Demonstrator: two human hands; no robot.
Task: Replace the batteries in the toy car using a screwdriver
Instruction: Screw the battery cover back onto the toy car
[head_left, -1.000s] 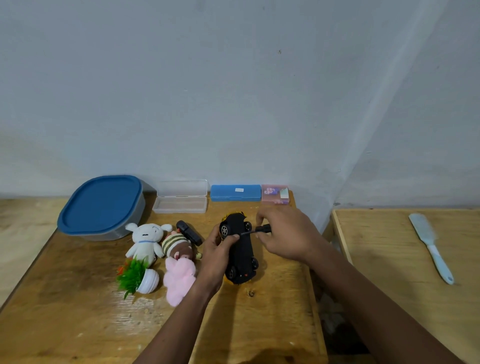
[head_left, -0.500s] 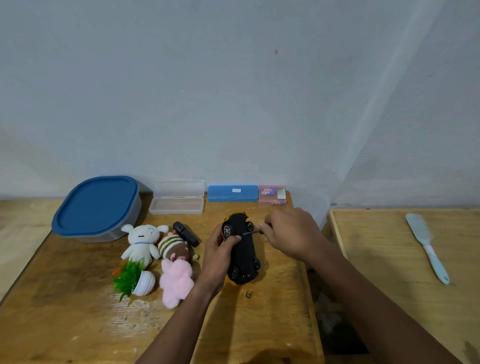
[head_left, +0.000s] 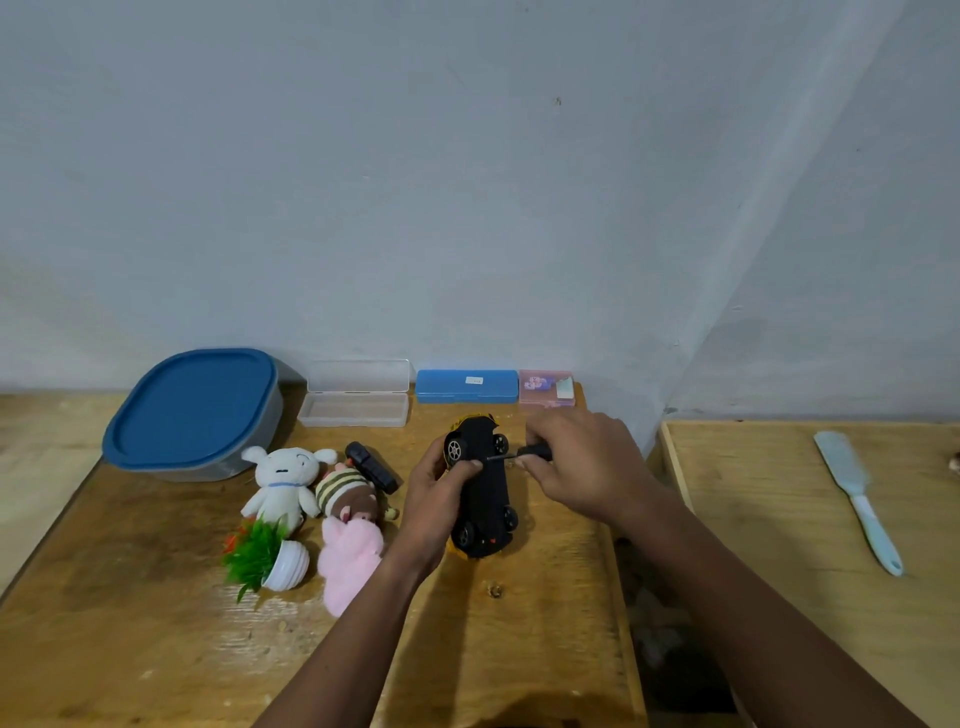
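The toy car (head_left: 485, 493) is turned on its side with its black underside facing right; its yellow body shows at the edges. My left hand (head_left: 439, 499) grips the car from the left, thumb on the underside. My right hand (head_left: 582, 467) pinches a small black-handled screwdriver (head_left: 519, 455), whose thin shaft points left and meets the car's underside near the far wheels. A black flat part (head_left: 373, 467) lies on the table left of the car.
Plush toys (head_left: 283, 480) and a small fake plant (head_left: 265, 553) lie left of my left hand. A blue-lidded container (head_left: 192, 410), a clear case (head_left: 356, 395), a blue case (head_left: 466, 385) and a pink box (head_left: 546, 387) line the wall. A light blue brush (head_left: 857, 499) lies on the right table.
The screwdriver stays against the car's underside while my right hand shifts slightly on its handle. My left hand keeps its hold on the car.
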